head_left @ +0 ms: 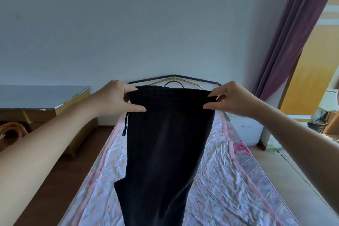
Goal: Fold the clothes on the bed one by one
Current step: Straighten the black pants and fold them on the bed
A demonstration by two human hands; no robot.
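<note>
At the centre of the frame, the left grip [119, 97] and right grip [231, 97] each pinch a waistband corner of the dark trousers [165, 152], which hang stretched between them above the floral-sheeted bed [229, 180].

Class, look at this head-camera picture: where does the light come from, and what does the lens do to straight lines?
Head view: daylight enters at the right by the curtain; the wall is dim and bluish; the trousers show almost no detail; the wide lens bends the bed edges and curtain; both hands are sharp.
</note>
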